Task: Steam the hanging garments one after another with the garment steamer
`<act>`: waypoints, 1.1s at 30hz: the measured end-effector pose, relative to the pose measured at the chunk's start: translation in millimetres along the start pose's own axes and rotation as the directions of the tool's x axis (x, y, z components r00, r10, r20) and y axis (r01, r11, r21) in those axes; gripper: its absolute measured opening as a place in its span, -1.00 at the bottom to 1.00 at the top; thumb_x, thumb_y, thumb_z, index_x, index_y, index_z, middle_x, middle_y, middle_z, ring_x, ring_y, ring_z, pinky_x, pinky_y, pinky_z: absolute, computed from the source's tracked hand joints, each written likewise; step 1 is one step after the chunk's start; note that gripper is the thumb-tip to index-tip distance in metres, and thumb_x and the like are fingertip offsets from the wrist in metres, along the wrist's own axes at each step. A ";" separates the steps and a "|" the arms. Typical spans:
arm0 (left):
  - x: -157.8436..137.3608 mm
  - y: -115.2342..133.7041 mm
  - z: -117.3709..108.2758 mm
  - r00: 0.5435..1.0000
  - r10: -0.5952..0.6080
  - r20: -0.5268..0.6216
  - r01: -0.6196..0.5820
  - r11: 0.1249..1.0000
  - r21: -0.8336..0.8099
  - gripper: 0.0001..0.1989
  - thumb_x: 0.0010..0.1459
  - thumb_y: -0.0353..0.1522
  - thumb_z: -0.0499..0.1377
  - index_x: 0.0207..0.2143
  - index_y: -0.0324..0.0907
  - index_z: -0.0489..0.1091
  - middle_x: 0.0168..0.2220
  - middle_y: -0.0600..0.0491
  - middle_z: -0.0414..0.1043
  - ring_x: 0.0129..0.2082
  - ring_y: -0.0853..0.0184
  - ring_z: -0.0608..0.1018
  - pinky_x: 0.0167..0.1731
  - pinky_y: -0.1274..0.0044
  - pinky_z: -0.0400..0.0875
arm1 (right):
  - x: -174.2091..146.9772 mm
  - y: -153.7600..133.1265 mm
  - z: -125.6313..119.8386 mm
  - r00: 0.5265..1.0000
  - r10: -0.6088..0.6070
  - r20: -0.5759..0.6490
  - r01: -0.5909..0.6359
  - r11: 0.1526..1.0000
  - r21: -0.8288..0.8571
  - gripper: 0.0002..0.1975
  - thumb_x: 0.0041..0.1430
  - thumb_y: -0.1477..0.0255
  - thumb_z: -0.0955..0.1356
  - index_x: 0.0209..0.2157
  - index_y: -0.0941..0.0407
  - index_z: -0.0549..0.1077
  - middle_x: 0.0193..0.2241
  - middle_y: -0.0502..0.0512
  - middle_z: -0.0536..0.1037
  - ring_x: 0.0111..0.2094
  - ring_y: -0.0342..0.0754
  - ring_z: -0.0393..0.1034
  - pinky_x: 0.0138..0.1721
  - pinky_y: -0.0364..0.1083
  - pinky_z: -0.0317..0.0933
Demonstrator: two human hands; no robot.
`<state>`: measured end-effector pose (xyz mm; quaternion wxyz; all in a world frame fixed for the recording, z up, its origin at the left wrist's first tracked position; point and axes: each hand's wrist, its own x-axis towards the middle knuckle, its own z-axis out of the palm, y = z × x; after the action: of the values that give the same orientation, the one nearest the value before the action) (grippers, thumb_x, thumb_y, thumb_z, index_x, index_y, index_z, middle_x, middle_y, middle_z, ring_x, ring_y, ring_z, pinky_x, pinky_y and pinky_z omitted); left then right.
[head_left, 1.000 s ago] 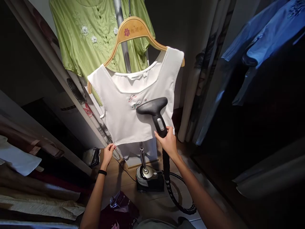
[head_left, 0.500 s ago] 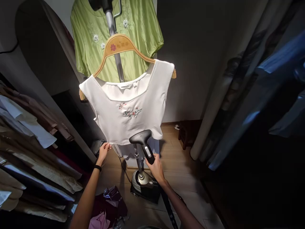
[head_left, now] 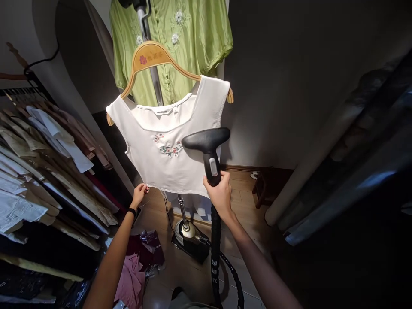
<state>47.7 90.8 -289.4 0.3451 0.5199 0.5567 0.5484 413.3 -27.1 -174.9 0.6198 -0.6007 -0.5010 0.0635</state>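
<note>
White top [head_left: 174, 176] on a wooden hanger [head_left: 151, 53], front to the viewer, lower edge slanting a little. Embroidery [head_left: 170, 150] mid-chest.

Change: half a second ago the steamer [head_left: 206, 139] sat low at the hem [head_left: 170, 191]; now it is back up on the chest, just right of the embroidery and partly over its end. The picture before that also had it high. Reads as up-and-down strokes on the right side of the front, that area still being worked. Contact between head and cloth: cannot tell.

Right hand [head_left: 220, 195]: closed round the handle [head_left: 212, 180], fingers wrapped, no gap seen; button facing out, clear of the thumb. Left hand [head_left: 138, 195]: tips pinched together on the hem's left corner, same hold as in both earlier pictures. Cloth drawn down and out at that corner; probably keeps the front taut.

Further out: green blouse [head_left: 196, 38] hanging behind the top, pole [head_left: 156, 83] in front of it. Steamer base [head_left: 188, 234] on the floor below, hose [head_left: 215, 253] trailing by the right forearm. Pink cloth [head_left: 130, 279] on the floor, left. Clothes rack [head_left: 64, 180] far left, more of it in view now.
</note>
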 end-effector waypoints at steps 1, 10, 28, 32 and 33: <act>-0.8 0.4 -1.4 1.000 -0.001 -0.003 0.001 1.000 0.003 -0.46 -0.19 0.07 0.27 -0.45 -0.25 0.37 -0.48 0.00 0.48 -0.55 0.40 0.46 -0.55 0.59 0.24 | -5.0 8.4 0.2 1.000 0.016 0.011 -0.016 1.000 0.003 -0.52 -0.02 0.09 0.33 -0.17 0.10 0.20 -0.34 0.18 0.49 -0.30 0.11 0.43 -0.36 -0.05 0.23; 5.0 2.7 -17.0 1.000 0.005 -0.004 -0.005 0.999 0.043 -0.48 -0.19 0.05 0.27 -0.46 -0.24 0.37 -0.50 0.01 0.48 -0.55 0.39 0.46 -0.57 0.61 0.22 | -94.0 115.8 28.9 0.940 0.250 0.230 -0.256 0.967 -0.005 -0.51 -0.13 -0.01 0.27 -0.29 0.06 0.14 -0.44 0.19 0.50 -0.41 0.12 0.43 -0.41 -0.03 0.23; 3.4 3.5 -16.4 1.000 -0.022 -0.019 0.023 0.999 0.046 -0.46 -0.21 0.06 0.27 -0.44 -0.25 0.37 -0.49 0.01 0.48 -0.55 0.39 0.47 -0.56 0.61 0.22 | -56.8 27.8 49.4 0.980 0.005 0.198 -0.024 0.995 0.095 -0.55 0.01 0.12 0.30 -0.16 0.12 0.19 -0.34 0.21 0.51 -0.33 0.10 0.45 -0.37 -0.04 0.27; 0.1 5.3 -17.7 0.999 -0.023 -0.023 0.024 0.998 0.050 -0.45 -0.21 0.06 0.27 -0.43 -0.25 0.37 -0.50 0.01 0.49 -0.56 0.40 0.46 -0.57 0.62 0.21 | -93.3 60.4 67.3 0.959 0.070 0.275 -0.095 0.992 0.080 -0.58 0.01 0.12 0.27 -0.20 0.11 0.18 -0.38 0.20 0.51 -0.34 0.12 0.46 -0.39 -0.03 0.27; -0.5 7.2 -17.8 0.999 -0.022 -0.024 0.023 0.998 0.056 -0.45 -0.21 0.07 0.27 -0.43 -0.26 0.37 -0.50 0.01 0.49 -0.57 0.40 0.46 -0.57 0.62 0.21 | -103.0 70.2 69.6 0.950 0.086 0.300 -0.111 0.992 0.067 -0.60 0.01 0.12 0.27 -0.22 0.10 0.18 -0.39 0.18 0.51 -0.36 0.12 0.46 -0.40 -0.03 0.27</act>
<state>32.3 84.8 -279.7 0.3300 0.5167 0.5818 0.5344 351.1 -30.8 -303.3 0.5582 -0.5825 -0.5544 0.2044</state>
